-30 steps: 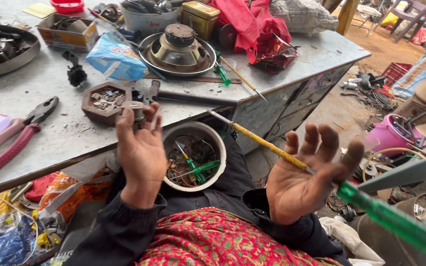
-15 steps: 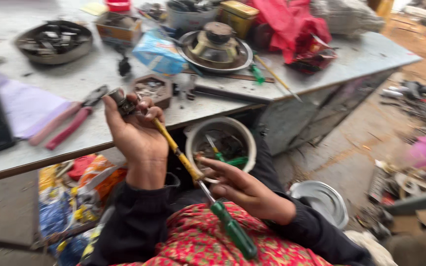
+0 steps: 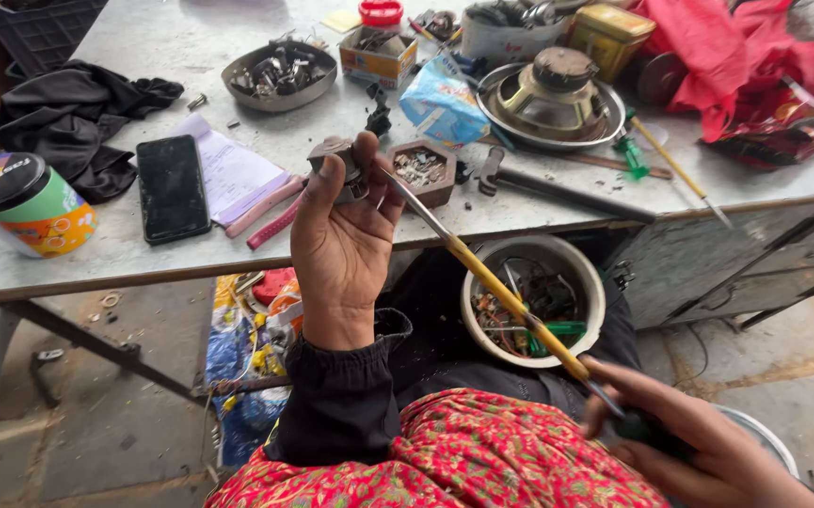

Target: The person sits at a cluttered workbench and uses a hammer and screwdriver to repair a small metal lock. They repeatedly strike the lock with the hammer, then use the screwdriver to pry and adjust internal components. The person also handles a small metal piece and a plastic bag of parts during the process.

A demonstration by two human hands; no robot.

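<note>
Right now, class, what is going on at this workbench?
A seated person holds a small grey metal part up in the left hand. The right hand grips the green handle of a long screwdriver, whose tip reaches the part. A white bowl of scrap bits sits below on the lap. The grey table carries pliers, a phone and a hammer.

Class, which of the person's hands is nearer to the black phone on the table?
Left. The left hand is raised just right of the phone; the right hand is low, far right.
</note>
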